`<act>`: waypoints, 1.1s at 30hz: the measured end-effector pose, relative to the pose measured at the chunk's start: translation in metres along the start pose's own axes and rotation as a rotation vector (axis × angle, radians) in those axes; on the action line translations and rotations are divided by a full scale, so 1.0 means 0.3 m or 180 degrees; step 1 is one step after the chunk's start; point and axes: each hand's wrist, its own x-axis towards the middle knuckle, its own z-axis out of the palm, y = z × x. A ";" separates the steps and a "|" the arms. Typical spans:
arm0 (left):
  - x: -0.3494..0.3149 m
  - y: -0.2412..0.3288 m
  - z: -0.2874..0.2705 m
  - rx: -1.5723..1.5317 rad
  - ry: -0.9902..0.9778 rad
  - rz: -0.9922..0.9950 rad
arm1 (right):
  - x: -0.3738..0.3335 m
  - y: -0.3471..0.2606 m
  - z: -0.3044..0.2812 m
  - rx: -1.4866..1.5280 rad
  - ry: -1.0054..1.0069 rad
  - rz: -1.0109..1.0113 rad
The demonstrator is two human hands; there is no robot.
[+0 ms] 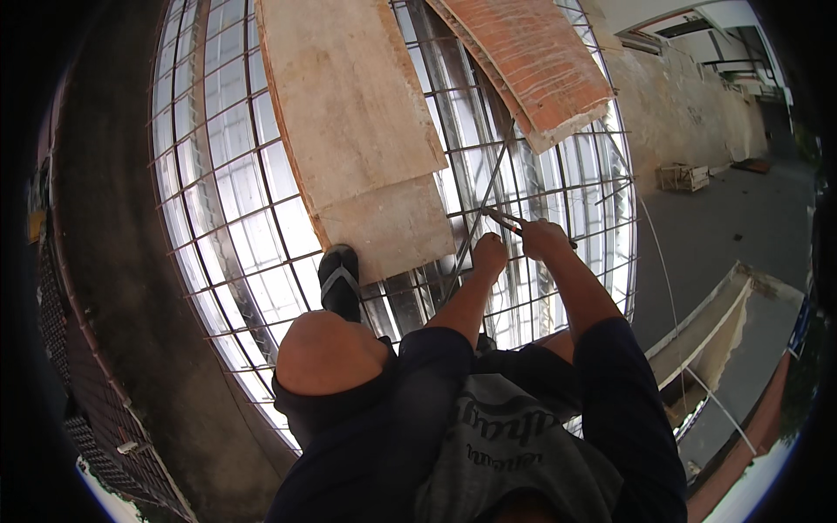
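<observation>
My right hand is wrapped round the handles of a pair of pincers. Their jaws reach a bar of the steel rebar mesh, close to where a slanting bar crosses it. Just left of it, my left hand is closed in a fist low over the mesh. What the left fingers hold, if anything, is hidden. Beneath the bars lie bright, ribbed metal deck sheets.
Pale wooden boards lie on the mesh, with my sandalled left foot at their near end. Reddish plywood rests at the upper right. A concrete trough-like edge and a small crate stand to the right.
</observation>
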 end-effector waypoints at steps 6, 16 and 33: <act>0.003 0.023 -0.017 -0.0268 -0.0124 -0.0169 | -0.038 -0.059 -0.043 -0.0136 -0.0005 0.0384; -0.001 0.078 -0.079 -0.1099 -0.0516 -0.1051 | -0.087 -0.098 -0.083 -0.0804 0.0118 0.0281; 0.000 0.092 -0.182 -0.2576 -0.1145 -0.1778 | -0.005 0.015 -0.023 0.2136 -0.1247 0.0159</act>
